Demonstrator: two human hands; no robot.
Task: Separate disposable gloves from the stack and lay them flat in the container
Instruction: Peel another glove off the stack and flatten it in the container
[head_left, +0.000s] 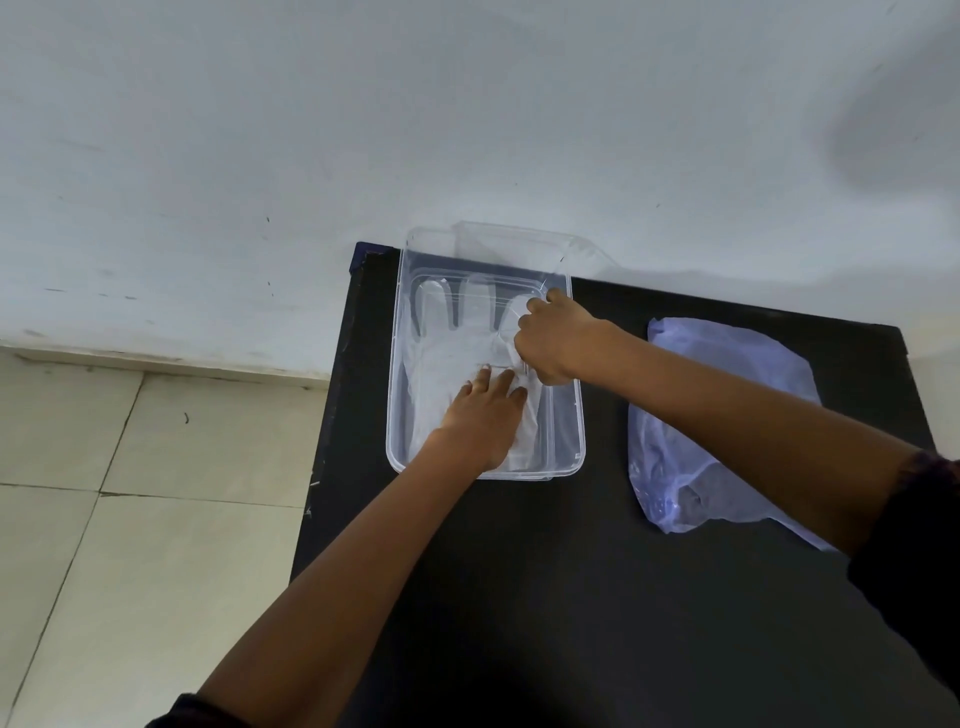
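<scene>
A clear plastic container (571, 415) sits at the back left of a black table. A see-through disposable glove (452, 332) lies flat inside it, fingers pointing to the wall. My left hand (483, 415) presses flat on the glove's cuff end, fingers spread. My right hand (556, 338) is curled over the glove's right side near the thumb, fingertips pinched on the thin film. The stack of gloves lies in a bluish plastic bag (727, 374) to the right of the container, partly hidden by my right forearm.
The black table (545, 571) ends at its left edge beside a tiled floor (130, 519). A white wall (363, 130) stands right behind the container. The container's clear lid (519, 241) leans behind it against the wall.
</scene>
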